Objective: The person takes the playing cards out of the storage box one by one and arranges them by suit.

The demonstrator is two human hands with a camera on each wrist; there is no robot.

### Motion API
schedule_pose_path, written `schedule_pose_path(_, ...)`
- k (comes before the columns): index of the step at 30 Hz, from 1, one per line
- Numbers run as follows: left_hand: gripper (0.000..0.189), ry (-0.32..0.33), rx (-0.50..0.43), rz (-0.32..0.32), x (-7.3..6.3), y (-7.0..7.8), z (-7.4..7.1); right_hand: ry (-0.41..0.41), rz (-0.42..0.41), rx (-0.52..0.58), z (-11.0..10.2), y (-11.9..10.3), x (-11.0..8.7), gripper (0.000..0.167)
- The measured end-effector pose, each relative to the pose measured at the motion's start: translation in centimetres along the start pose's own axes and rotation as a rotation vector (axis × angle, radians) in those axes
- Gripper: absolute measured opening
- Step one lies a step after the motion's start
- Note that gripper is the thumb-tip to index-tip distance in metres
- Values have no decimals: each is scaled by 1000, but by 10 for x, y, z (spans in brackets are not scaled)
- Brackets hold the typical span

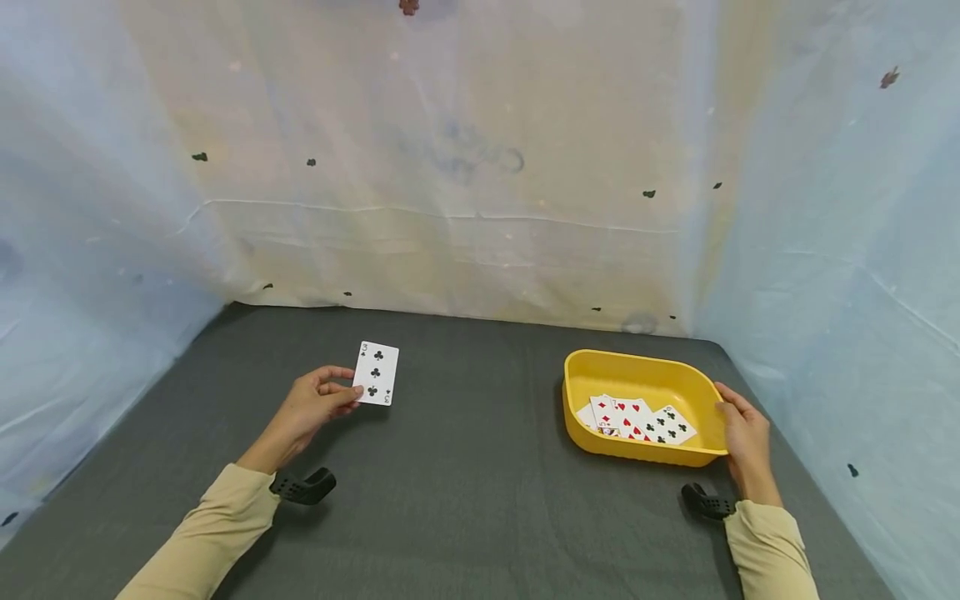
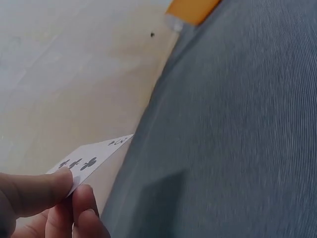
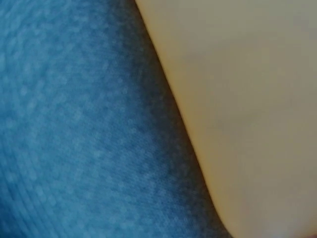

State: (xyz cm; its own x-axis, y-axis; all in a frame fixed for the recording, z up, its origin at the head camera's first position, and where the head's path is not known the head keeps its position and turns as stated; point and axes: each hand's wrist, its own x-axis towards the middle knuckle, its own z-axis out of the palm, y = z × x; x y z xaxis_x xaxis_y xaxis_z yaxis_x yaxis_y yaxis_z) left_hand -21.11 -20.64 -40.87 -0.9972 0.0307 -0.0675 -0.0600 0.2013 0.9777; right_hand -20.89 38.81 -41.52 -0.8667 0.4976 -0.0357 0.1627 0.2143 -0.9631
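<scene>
My left hand [image 1: 303,410] pinches a three of clubs playing card [image 1: 384,364] by its lower left edge, between thumb and fingers. The card is held above the dark cloth, face toward the head camera; in the left wrist view the card [image 2: 101,151] is seen at a slant. On the right, my right hand [image 1: 747,437] grips the right end of a yellow plastic tray [image 1: 645,367], thumb over the rim. Several face-up cards [image 1: 670,425], of clubs, hearts and diamonds, overlap in the tray. The tray's side [image 3: 252,109] fills much of the right wrist view, where the hand is hidden.
Dark grey cloth [image 1: 465,475] covers the table. Pale plastic sheeting [image 1: 465,250] rises behind it, with more bluish sheeting [image 1: 840,333] along the right and left sides. Each wrist wears a black band [image 1: 303,487].
</scene>
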Motion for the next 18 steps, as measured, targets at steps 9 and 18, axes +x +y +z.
schedule_pose_path(9,41,-12,64,-24,-2,-5,-13,-7,0,6,0,1,-1,47)
schedule_pose_path(18,36,-3,158,-48,-2,-13,-19,4,-3,12,-1,1,0,46)
